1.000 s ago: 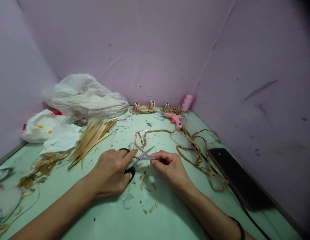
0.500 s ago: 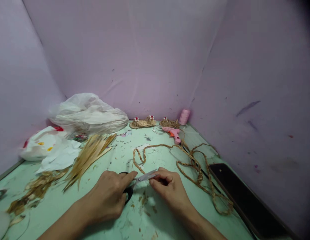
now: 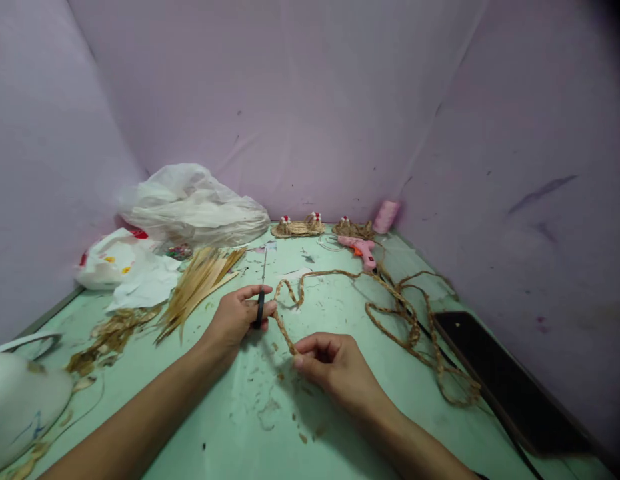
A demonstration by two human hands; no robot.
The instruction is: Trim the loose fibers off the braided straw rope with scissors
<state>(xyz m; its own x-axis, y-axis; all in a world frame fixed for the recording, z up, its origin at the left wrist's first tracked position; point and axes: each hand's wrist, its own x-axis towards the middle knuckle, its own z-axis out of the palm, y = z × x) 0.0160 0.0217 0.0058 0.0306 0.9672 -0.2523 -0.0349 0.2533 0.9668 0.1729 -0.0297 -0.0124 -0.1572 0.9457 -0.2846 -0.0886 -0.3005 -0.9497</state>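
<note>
A pair of scissors (image 3: 261,308) with black handles hangs on the fingers of my left hand (image 3: 233,319), its closed blades pointing away towards the wall. The thumb and fingers of that hand also meet at a braided straw rope (image 3: 284,332). My right hand (image 3: 335,367) pinches the rope's near end between thumb and fingertips. From my left fingers the rope loops up and runs right across the green table, ending in a loose tangle. Whether the left fingers grip the rope or only touch it is hard to tell.
Dried straw strips (image 3: 197,287), a white bag (image 3: 125,270) and a clear plastic bag (image 3: 195,207) lie left. Woven pieces (image 3: 297,229), a pink glue gun (image 3: 359,250) and pink thread spool (image 3: 387,217) stand at the back. A black phone-like slab (image 3: 505,380) lies right.
The scissors have left the rope end by my right hand; their blades now point away. My left hand has moved forward to the rope. The view has shifted slightly.
</note>
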